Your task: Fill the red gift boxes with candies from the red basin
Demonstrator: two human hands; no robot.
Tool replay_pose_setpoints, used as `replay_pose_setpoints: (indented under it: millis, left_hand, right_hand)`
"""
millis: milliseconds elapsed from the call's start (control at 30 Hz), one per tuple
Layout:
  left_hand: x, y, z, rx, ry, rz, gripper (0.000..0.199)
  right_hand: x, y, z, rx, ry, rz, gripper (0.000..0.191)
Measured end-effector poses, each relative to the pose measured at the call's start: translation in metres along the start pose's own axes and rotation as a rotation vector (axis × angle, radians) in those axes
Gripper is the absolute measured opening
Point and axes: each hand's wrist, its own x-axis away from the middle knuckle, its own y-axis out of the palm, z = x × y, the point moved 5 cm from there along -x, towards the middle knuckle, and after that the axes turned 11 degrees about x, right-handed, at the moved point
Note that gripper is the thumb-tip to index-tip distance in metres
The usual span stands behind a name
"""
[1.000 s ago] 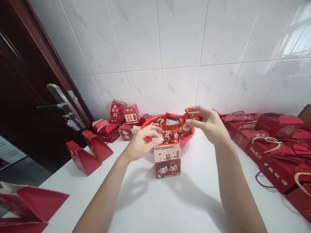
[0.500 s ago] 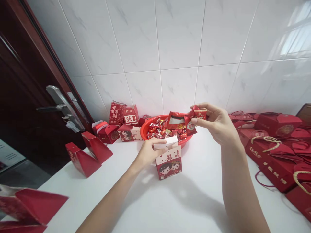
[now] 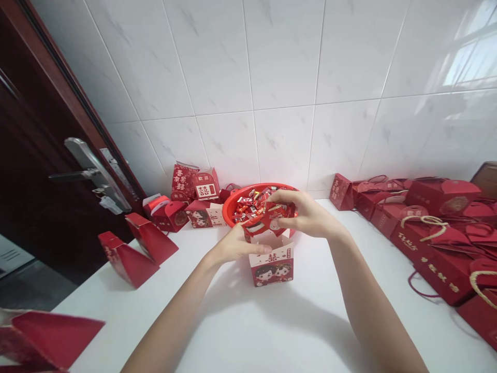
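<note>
Right hand [image 3: 310, 213]: yours, pinching small, glossy red packets [image 3: 282, 210] over the open-topped red-and-cream cardboard box [image 3: 273, 272]; left hand [image 3: 232, 244]: gripping its rim, best held steady, packets kept clear of the edges.

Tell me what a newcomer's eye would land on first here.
Probably the open box with two cartoon figures, in the middle, the left hand at its top and the right hand holding red packets above it. Just behind sits a red basin of wrapped sweets. Next, likely, the crowd of red boxes along the right.
</note>
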Motion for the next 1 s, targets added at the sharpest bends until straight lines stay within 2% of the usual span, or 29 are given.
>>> replay_pose_setpoints:
  millis: [233, 433, 667, 833, 1000]
  left_hand:
    - [0.002, -0.001, -0.002, -0.013, -0.032, -0.004, 0.031]
    - [0.001, -0.001, -0.002, -0.015, -0.015, -0.01, 0.03]
    - [0.001, -0.001, -0.002, -0.002, -0.034, 0.015, 0.041]
    - [0.0, -0.005, -0.007, -0.08, -0.079, 0.039, 0.036]
    - [-0.001, -0.005, -0.01, -0.082, -0.064, 0.0, 0.035]
  right_hand:
    - [0.001, 0.009, 0.002, 0.13, -0.045, -0.176, 0.031]
    - [0.001, 0.012, 0.002, 0.186, -0.054, -0.19, 0.029]
    - [-0.001, 0.018, 0.002, 0.237, -0.038, -0.22, 0.03]
    - [-0.002, 0.026, 0.011, 0.333, -0.013, -0.254, 0.031]
    - [-0.003, 0.032, 0.013, 0.389, 0.016, -0.278, 0.027]
